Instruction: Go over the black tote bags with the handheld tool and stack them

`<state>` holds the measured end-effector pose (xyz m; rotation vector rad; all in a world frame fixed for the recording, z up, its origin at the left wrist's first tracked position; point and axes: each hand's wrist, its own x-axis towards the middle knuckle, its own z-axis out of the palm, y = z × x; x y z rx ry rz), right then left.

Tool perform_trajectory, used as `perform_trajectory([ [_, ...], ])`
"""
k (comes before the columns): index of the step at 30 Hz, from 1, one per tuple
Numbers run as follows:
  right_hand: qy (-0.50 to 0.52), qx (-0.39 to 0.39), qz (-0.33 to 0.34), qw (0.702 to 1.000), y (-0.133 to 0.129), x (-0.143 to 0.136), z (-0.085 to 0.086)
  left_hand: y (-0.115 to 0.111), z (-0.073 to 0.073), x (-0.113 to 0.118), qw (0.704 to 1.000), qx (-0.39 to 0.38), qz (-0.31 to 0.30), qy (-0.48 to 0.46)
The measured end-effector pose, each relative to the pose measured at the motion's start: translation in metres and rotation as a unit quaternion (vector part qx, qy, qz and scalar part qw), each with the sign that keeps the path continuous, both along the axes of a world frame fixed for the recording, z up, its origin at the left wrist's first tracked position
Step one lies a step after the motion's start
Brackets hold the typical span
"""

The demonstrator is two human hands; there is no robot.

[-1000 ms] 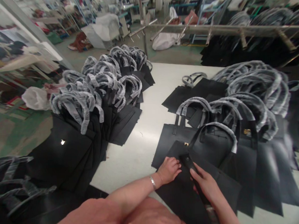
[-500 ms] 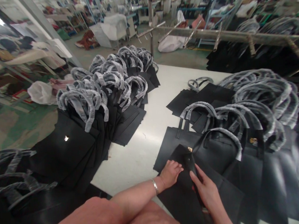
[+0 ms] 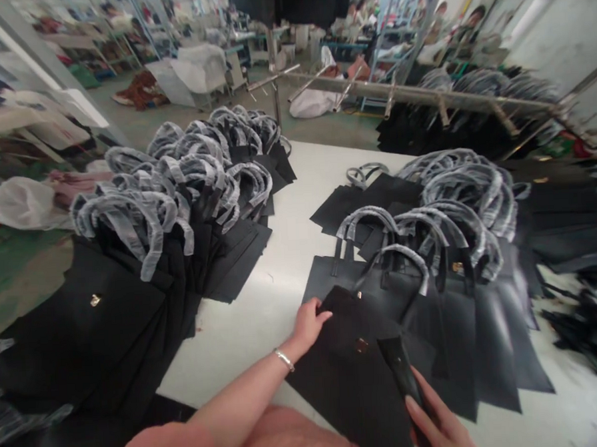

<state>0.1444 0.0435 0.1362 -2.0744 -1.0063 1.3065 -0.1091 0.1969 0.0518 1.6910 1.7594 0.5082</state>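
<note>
In the head view a flat black bag panel with small gold metal fittings lies over other bag pieces in front of me. My left hand pinches its upper left edge, thumb and fingers close together; a silver bracelet is on the wrist. My right hand is closed round a wide black strap at the panel's right side. The strap's upper end sticks up out of the fingers, and its lower part is hidden by the hand. Just behind lies a black tote bag with plastic-wrapped handles.
To the left, black bag panels with wrapped handles are heaped on the white table. More bags overlap on the right, beside loose black straps. A metal rail with pegs crosses behind the table.
My right hand has drawn the strap down and right, away from the panel's middle, baring a gold fitting. My left hand has shifted to the panel's upper left edge. The camera view has turned right.
</note>
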Motion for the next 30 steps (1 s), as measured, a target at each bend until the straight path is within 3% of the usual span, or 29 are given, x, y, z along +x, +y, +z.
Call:
perform_trajectory([
  [4,0.024,-0.030,-0.040,0.998,-0.021,0.026,-0.008,0.005,0.016,-0.082,0.997,0.022,0.057,0.037],
  [7,0.013,-0.056,-0.073,0.996,-0.038,0.042,-0.018,0.015,0.034,-0.148,0.984,0.054,0.136,0.102],
  [9,0.015,-0.081,-0.087,0.993,-0.048,0.048,-0.024,0.024,0.042,-0.168,0.962,0.113,0.188,0.160],
  [10,0.015,-0.093,-0.091,0.991,-0.052,0.051,-0.026,0.029,0.043,-0.167,0.952,0.151,0.196,0.182],
  [11,0.014,-0.104,-0.098,0.990,-0.056,0.052,-0.027,0.033,0.042,-0.157,0.945,0.189,0.186,0.192],
  [13,0.017,-0.113,-0.135,0.984,-0.062,0.053,-0.027,0.037,0.036,-0.116,0.950,0.238,0.108,0.170],
  [16,0.054,-0.114,-0.205,0.971,-0.069,0.051,-0.023,0.032,0.017,-0.025,0.967,0.223,-0.101,0.077],
  [19,0.072,-0.114,-0.226,0.965,-0.074,0.048,-0.020,0.020,0.000,0.057,0.910,0.207,-0.357,0.039],
  [21,0.087,-0.105,-0.218,0.966,-0.077,0.045,-0.021,0.012,-0.008,0.092,0.861,0.217,-0.457,0.048],
  [24,0.116,-0.109,-0.198,0.967,-0.080,0.041,-0.027,0.008,-0.015,0.116,0.832,0.234,-0.497,0.079],
  [30,0.095,-0.100,-0.207,0.969,-0.062,0.034,-0.028,0.006,-0.022,0.119,0.828,0.239,-0.495,0.112],
])
